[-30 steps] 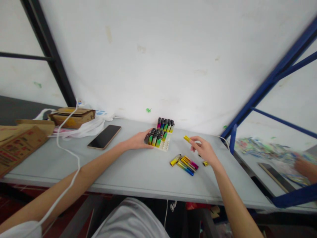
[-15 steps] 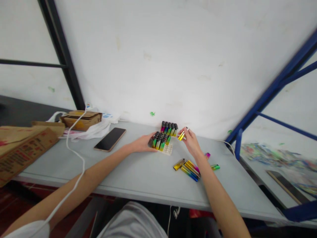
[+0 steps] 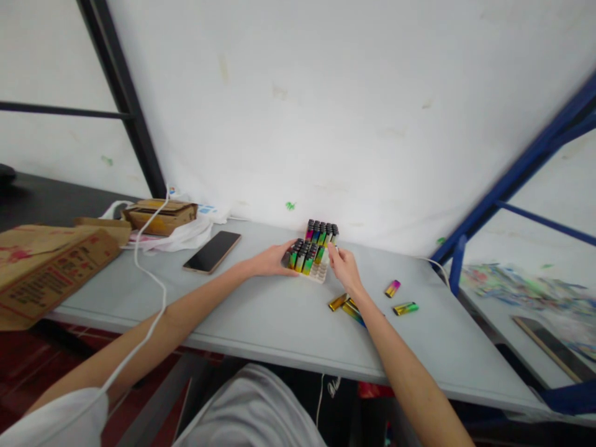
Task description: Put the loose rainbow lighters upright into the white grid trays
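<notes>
A white tray (image 3: 319,271) stands on the table, its left part filled with upright lighters (image 3: 302,256) with black tops. My left hand (image 3: 273,259) grips the left side of this tray. At the tray's right edge my right hand (image 3: 342,264) has its fingers closed around a lighter, mostly hidden by the fingers. Behind the tray is another block of upright colourful lighters (image 3: 321,232). Loose lighters lie on the table: a gold one (image 3: 338,302), a pink and gold one (image 3: 392,288), a green one (image 3: 405,308), and more partly under my right forearm.
A black phone (image 3: 213,252) lies left of my left hand. Farther left are an open cardboard box (image 3: 56,267), a smaller carton (image 3: 161,216) and white plastic bags (image 3: 186,238). A white cable (image 3: 162,292) hangs across my left arm. Blue metal bars (image 3: 507,186) rise at the right.
My right hand has moved left and down with the gold lighter, from beside the tray to its right edge. The view has shifted slightly. My left hand still grips the tray.
</notes>
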The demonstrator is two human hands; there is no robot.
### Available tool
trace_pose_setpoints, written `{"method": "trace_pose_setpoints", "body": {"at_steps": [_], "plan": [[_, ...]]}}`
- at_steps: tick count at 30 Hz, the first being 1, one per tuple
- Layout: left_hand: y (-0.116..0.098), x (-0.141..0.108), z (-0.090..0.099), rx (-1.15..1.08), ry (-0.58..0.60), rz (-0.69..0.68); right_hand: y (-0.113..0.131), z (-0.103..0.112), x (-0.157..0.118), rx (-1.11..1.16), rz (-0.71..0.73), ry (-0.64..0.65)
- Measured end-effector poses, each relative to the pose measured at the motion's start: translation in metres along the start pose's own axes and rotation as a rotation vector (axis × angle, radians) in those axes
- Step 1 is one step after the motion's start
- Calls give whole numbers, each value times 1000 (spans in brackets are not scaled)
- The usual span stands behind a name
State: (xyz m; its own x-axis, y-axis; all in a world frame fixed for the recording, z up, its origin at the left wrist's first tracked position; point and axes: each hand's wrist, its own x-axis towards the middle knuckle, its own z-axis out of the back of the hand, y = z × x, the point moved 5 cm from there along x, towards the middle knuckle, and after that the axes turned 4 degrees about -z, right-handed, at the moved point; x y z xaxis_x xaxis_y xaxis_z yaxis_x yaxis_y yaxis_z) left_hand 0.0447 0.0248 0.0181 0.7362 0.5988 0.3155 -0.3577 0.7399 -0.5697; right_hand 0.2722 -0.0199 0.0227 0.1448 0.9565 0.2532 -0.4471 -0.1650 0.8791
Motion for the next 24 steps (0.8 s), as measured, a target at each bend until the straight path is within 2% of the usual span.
{"method": "trace_pose_setpoints", "body": {"at_steps": [4,12,17,21,24], "plan": [[-2,-1,1,13,4,11,2,-1,-2,-131,45,-97],[0,1,-1,9,3,2,4,-5,-4,-202,56,-55],[0,1,-1,-6,-3,-21,15,6,-7,-239,193,-3],[2,0,-2,-10,-1,-33,20,12,-9,-369,336,12],[3,0,-2,-4,5,-17,19,11,-8,-445,362,50]]}}
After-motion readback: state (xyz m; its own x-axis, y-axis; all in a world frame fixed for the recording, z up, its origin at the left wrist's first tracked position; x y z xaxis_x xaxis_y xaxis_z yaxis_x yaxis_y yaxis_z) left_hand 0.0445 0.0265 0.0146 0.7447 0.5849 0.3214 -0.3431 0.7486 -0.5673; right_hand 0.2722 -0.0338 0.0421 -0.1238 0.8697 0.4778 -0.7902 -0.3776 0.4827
